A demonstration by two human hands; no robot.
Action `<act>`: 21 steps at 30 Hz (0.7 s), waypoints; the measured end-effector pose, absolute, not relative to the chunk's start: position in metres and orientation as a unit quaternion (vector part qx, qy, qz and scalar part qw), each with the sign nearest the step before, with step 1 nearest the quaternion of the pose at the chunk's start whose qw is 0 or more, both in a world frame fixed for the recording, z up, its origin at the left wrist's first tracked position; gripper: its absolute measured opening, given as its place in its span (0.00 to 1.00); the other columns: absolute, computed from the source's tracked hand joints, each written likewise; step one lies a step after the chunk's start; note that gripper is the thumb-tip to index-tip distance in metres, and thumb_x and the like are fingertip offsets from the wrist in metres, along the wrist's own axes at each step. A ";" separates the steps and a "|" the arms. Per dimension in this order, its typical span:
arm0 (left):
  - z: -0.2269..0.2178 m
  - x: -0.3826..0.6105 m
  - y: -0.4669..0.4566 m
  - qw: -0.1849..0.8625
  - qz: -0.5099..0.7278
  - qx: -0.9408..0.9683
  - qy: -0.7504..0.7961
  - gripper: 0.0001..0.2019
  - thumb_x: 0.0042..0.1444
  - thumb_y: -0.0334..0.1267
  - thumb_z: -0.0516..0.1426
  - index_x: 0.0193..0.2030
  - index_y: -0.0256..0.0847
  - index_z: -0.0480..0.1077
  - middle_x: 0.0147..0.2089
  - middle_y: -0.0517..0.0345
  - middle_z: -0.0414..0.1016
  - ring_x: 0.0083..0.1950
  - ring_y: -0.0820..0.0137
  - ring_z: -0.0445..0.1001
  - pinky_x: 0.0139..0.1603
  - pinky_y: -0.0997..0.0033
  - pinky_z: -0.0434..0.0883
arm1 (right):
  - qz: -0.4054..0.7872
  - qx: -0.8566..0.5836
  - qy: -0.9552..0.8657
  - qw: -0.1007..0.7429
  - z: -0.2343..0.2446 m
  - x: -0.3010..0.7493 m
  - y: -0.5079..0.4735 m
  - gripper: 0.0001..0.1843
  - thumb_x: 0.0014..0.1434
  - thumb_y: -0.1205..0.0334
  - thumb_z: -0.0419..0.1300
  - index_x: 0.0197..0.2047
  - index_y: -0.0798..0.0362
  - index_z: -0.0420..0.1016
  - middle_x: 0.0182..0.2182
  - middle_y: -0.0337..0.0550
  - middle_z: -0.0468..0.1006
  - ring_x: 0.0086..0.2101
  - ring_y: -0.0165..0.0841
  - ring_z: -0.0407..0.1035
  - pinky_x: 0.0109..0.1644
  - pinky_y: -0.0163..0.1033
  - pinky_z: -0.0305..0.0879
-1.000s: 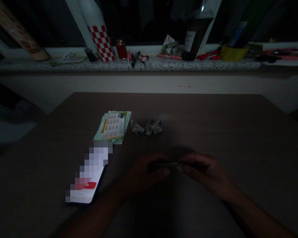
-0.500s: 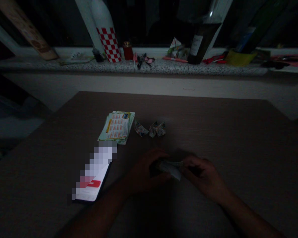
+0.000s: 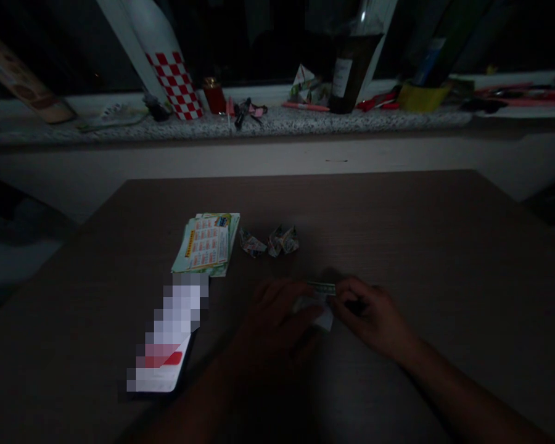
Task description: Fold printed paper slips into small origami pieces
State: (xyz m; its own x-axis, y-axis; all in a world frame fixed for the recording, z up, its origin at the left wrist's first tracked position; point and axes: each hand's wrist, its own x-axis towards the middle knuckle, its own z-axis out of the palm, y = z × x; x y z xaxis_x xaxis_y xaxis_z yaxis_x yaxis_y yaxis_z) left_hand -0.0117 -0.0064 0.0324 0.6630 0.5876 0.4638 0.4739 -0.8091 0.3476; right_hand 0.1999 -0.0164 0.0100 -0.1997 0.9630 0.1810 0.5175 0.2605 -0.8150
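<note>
A small piece of folded paper [image 3: 324, 318] lies low over the table between my two hands, pale with a printed strip along its far edge. My left hand [image 3: 280, 311] covers the paper's left part, its thumb across the pale face and the other fingers over the far side. At the right edge, my right hand [image 3: 372, 314] pinches the paper between thumb and forefinger. Beyond the hands stand folded paper pieces, one on the left [image 3: 252, 242] and a winged one [image 3: 283, 241] beside it. Dim light hides the paper's exact folds.
A stack of printed sheets [image 3: 206, 243] lies left of the folded pieces on the brown table [image 3: 398, 228]. Nearer me is a lit phone [image 3: 166, 357]. Along the stone windowsill [image 3: 282, 126] stand a checkered bottle [image 3: 176, 83], a dark bottle [image 3: 345, 80] and a red jar [image 3: 213, 95].
My left hand has turned flatter over the paper, and the paper's printed far edge now shows between the hands. My right hand keeps its pinch. The whole view has shifted slightly.
</note>
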 end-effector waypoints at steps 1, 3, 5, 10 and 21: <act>0.032 -0.010 -0.007 0.102 0.279 0.911 0.285 0.13 0.56 0.35 0.57 0.49 0.41 0.68 0.53 0.48 0.70 0.54 0.60 0.68 0.54 0.55 0.64 | 0.306 -0.528 -0.709 0.354 0.010 0.200 -0.016 0.04 0.59 0.65 0.55 0.32 0.50 0.65 0.19 0.33 0.69 0.21 0.28 0.64 0.25 0.32 0.60; 0.030 -0.007 -0.008 0.112 0.252 0.920 0.278 0.13 0.57 0.36 0.57 0.49 0.41 0.69 0.52 0.48 0.72 0.52 0.60 0.69 0.53 0.56 0.64 | 0.297 -0.539 -0.708 0.346 0.009 0.199 -0.016 0.05 0.58 0.65 0.56 0.31 0.50 0.64 0.19 0.32 0.68 0.21 0.28 0.64 0.25 0.32 0.60; 0.027 -0.004 -0.007 0.113 0.226 0.926 0.281 0.11 0.58 0.36 0.56 0.48 0.41 0.70 0.51 0.49 0.73 0.51 0.61 0.69 0.52 0.57 0.65 | 0.294 -0.545 -0.708 0.338 0.009 0.200 -0.016 0.05 0.58 0.66 0.56 0.31 0.50 0.63 0.19 0.32 0.69 0.21 0.28 0.65 0.26 0.32 0.60; 0.016 0.000 -0.003 0.103 0.214 0.936 0.259 0.09 0.62 0.32 0.52 0.44 0.42 0.72 0.48 0.53 0.76 0.49 0.64 0.71 0.51 0.60 0.66 | 0.296 -0.556 -0.715 0.304 0.009 0.202 -0.018 0.03 0.57 0.66 0.56 0.36 0.50 0.65 0.21 0.33 0.73 0.22 0.30 0.69 0.28 0.34 0.63; 0.011 -0.009 0.001 0.178 0.154 0.947 0.218 0.08 0.62 0.31 0.52 0.44 0.40 0.72 0.56 0.50 0.73 0.59 0.65 0.68 0.65 0.56 0.59 | 0.180 -0.497 -0.797 0.291 0.007 0.213 -0.017 0.26 0.60 0.67 0.57 0.62 0.49 0.60 0.48 0.50 0.75 0.46 0.41 0.70 0.49 0.48 0.67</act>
State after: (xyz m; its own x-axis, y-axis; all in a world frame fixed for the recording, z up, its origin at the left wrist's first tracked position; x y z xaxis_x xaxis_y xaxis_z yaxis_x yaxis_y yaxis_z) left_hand -0.0089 0.0011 0.0112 0.8573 0.4685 0.2134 0.3589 -0.8411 0.4047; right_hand 0.2133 -0.0168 0.0075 -0.3367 0.8976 0.2845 0.6879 0.4408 -0.5767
